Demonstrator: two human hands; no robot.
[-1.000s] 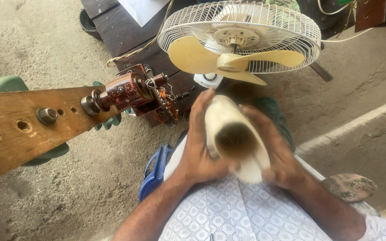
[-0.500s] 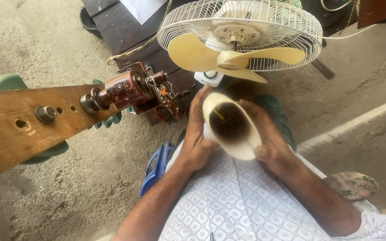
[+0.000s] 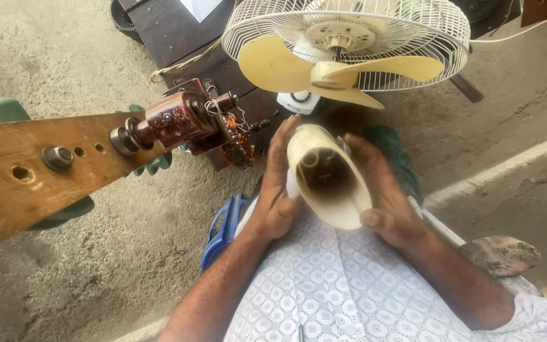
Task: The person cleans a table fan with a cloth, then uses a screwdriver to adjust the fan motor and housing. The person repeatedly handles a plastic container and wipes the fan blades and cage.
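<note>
Far left there's a wooden plank [image 3: 26, 171] with a reddish motor [image 3: 182, 120] bolted on its end. Then the left hand [image 3: 278, 190] and right hand [image 3: 387, 196], fingers wrapped round a cream housing [image 3: 327, 177], open end toward the camera, held over the lap. Fan [image 3: 349, 44] sits just behind.

Bright daylight, soft shadows, sharp, wide-angle edges

Cream, white, brown and rust tones
Cream plastic housing [image 3: 330, 183], dark inside; white fan grille [image 3: 406, 44], cream blades [image 3: 324, 69]; brown wooden plank [image 3: 26, 183]; rust-red motor [image 3: 188, 120]; white patterned cloth [image 3: 343, 285]
</note>
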